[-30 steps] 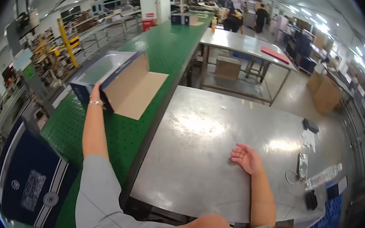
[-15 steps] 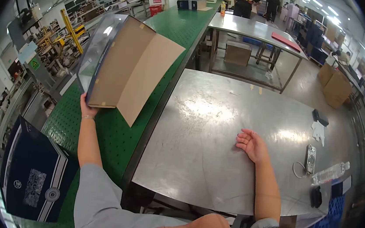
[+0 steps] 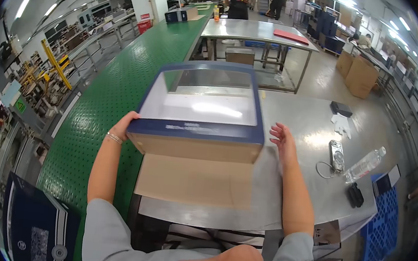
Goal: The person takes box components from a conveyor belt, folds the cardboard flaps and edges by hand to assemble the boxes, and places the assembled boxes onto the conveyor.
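Observation:
A dark blue carton (image 3: pixel 196 131) with a large clear window on top lies across the green belt and the steel table in front of me. Its plain brown flap (image 3: pixel 194 180) spreads out toward my body. My left hand (image 3: pixel 124 126) grips the carton's left front corner, the thumb on the blue edge and the other fingers partly hidden. Just off the carton's right side, my right hand (image 3: pixel 283 140) is open, fingers apart, holding nothing.
The perforated green belt (image 3: pixel 101 95) runs along my left, bearing another dark blue carton (image 3: pixel 34 219) nearby. Toward the right of the steel table (image 3: pixel 296 189) lie a white glove (image 3: pixel 341 124), a silver device with a cord (image 3: pixel 336 155), a plastic bottle (image 3: pixel 365 165) and black items.
My left hand has swung the carton right, off the belt and partly over the steel table, turning its flap toward me. The right hand has moved up beside it.

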